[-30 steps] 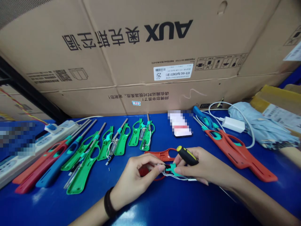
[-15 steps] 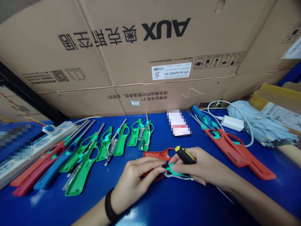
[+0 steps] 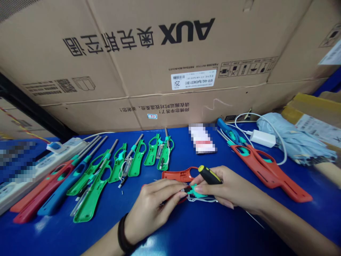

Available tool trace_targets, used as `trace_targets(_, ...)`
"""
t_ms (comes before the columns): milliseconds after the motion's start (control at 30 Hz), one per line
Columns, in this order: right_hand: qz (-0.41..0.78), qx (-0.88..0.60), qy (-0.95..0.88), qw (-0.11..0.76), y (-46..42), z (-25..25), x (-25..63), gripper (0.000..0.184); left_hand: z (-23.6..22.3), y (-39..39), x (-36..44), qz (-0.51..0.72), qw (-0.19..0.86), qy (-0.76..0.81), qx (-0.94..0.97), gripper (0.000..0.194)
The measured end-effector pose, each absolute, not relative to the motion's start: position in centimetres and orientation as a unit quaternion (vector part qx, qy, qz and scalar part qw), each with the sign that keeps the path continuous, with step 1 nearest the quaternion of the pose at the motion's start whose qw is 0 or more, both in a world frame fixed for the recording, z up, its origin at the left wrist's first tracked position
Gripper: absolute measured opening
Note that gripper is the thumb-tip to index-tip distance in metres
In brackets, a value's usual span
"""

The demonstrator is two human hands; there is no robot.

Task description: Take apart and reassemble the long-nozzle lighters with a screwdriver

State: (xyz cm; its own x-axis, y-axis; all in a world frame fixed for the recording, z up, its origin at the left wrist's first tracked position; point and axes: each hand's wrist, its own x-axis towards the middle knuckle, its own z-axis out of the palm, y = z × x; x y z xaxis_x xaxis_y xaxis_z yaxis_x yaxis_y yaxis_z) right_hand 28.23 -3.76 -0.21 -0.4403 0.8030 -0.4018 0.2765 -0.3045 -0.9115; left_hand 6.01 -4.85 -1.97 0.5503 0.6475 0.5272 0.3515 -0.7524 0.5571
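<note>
Left hand (image 3: 162, 197): pinching small black part (image 3: 185, 189), left of the teal trigger piece (image 3: 197, 191). Right hand (image 3: 226, 186): gripping teal trigger piece and yellow-black screwdriver (image 3: 210, 175), its handle rising above that piece.

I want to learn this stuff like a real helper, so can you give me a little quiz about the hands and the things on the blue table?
1. Pick one: what holds the black-and-yellow handle?
A) the left hand
B) the right hand
C) neither hand
2. True or false: the white charger lies to the left of both hands.
3. Fill in the blank: the small piece pinched by the right hand is coloured ____.

Key:
1. B.
2. False; the white charger lies to the right, beside the light-blue folded fabric.
3. Green.
</note>
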Motion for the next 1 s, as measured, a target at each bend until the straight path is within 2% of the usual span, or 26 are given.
trace_targets(467,0.626,-0.471,-0.58,0.224,-3.98,0.24,28.13,0.028,-1.87,-4.68,5.96,0.385,0.167,0.266,0.868,0.027)
trace_targets(867,0.607,-0.487,-0.589,0.218,-3.59,0.31,28.64,0.025,-1.63,-4.74,5.85,0.391,0.176,0.302,0.851,0.015)
trace_targets(1000,0.612,-0.482,-0.591,0.209,-3.53,0.36,28.77,0.024,-1.68,-4.71,5.81,0.381,0.178,0.297,0.857,0.018)
